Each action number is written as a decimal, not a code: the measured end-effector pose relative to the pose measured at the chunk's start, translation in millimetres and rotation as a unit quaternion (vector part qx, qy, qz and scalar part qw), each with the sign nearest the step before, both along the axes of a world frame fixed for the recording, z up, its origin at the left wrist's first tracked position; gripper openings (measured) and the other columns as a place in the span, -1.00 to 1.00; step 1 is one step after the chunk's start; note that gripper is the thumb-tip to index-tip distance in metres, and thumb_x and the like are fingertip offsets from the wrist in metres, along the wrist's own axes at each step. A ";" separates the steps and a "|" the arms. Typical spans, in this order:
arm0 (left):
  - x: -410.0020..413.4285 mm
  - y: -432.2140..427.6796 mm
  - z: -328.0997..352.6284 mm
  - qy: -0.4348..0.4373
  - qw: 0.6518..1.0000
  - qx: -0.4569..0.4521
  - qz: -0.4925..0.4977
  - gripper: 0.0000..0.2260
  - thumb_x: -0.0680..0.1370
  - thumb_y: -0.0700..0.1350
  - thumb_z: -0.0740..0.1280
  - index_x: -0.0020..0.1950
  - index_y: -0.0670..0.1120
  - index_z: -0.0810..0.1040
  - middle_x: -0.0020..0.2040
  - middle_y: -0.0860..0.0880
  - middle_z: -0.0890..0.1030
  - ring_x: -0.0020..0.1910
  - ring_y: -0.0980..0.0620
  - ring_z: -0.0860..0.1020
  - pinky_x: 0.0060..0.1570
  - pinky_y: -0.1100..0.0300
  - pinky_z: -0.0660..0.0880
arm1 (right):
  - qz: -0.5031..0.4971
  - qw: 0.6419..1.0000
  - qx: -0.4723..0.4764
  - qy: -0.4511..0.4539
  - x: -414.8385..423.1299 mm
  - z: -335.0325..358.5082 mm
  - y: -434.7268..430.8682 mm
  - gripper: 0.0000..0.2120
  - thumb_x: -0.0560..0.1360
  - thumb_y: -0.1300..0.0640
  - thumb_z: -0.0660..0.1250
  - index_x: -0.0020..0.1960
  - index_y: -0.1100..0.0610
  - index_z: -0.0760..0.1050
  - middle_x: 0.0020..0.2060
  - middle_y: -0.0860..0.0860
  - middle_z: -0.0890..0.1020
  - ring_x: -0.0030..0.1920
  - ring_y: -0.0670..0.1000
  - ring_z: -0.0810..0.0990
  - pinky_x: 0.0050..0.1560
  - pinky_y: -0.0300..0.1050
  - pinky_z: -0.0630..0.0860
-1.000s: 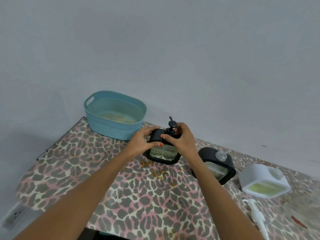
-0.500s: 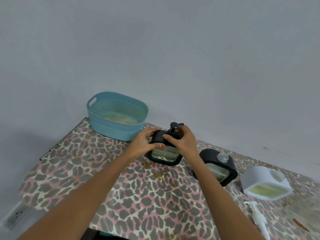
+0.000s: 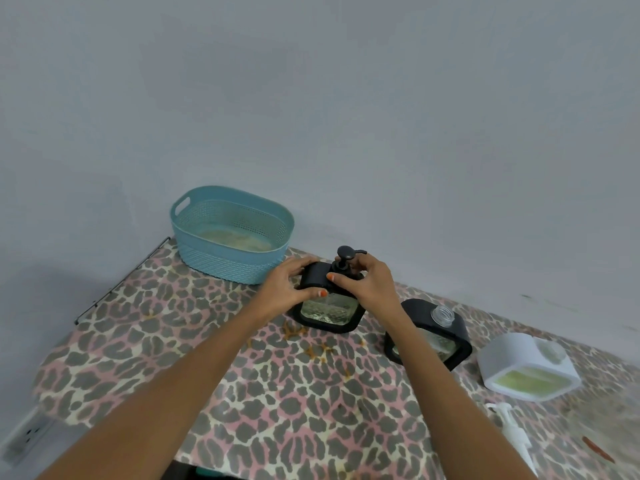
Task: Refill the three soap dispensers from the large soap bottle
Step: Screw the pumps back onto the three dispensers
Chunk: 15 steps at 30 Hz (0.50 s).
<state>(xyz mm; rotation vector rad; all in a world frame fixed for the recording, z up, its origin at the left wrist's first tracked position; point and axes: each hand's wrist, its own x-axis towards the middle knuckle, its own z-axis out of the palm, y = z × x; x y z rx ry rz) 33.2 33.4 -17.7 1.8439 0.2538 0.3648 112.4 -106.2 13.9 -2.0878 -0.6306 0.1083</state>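
Black dispenser (image 3: 328, 310) — left hand (image 3: 282, 289), right (image 3: 369, 289) grip.

Our left hand (image 3: 282, 289) and right hand (image 3: 369, 285) are bare. Behind the fingers, our left forearm (image 3: 194, 375) and right forearm (image 3: 436, 375) run uncovered all the way to the lower edge of the view. At the tip of our left thumb (image 3: 318, 292) the nail is painted bright orange, and the nail of our right thumb (image 3: 339, 279) matches it. The nails of our other fingers are hidden from view.
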 end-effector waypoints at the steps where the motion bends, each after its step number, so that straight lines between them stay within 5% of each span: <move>1: -0.1 -0.4 0.0 -0.004 1.000 0.005 0.002 -0.44 0.35 -0.21 0.48 0.32 -0.13 0.40 0.28 -0.06 0.44 0.19 0.11 0.38 0.16 0.30 0.33 | -0.014 1.000 0.009 0.001 -2.1 -1.6 2.1 -0.60 0.33 0.14 0.51 0.08 0.29 0.52 -0.11 0.09 0.59 -0.12 -0.02 0.54 -0.24 -0.51 0.40; 7: 1.0 -2.3 -1.5 -0.016 0.999 0.029 0.015 -0.46 0.34 -0.17 0.49 0.29 -0.12 0.43 0.23 -0.07 0.48 0.15 0.13 0.39 0.15 0.32 0.32 | -0.089 0.994 0.061 -0.008 -17.4 -6.8 10.5 -0.71 0.37 0.13 0.48 -0.01 0.20 0.46 -0.22 -0.07 0.51 -0.20 -0.13 0.48 -0.22 -0.40 0.37; 12: 1.2 -2.7 -0.9 -0.014 1.000 0.022 0.008 -0.45 0.35 -0.20 0.49 0.30 -0.13 0.42 0.25 -0.08 0.46 0.17 0.12 0.38 0.18 0.29 0.31 | -0.120 0.990 0.070 -0.013 -21.0 -12.4 13.8 -0.63 0.36 0.07 0.48 0.08 0.23 0.51 -0.11 0.02 0.57 -0.08 -0.04 0.54 -0.13 -0.32 0.41; 15: 1.4 -2.2 -0.9 -0.010 1.000 0.008 0.001 -0.47 0.35 -0.20 0.48 0.30 -0.11 0.42 0.27 -0.08 0.46 0.24 0.04 0.40 0.22 0.23 0.33 | -0.136 0.989 0.037 -0.034 -23.6 -15.5 15.6 -0.64 0.38 -0.01 0.44 0.07 0.16 0.50 -0.05 0.04 0.57 -0.01 0.05 0.56 0.08 -0.01 0.49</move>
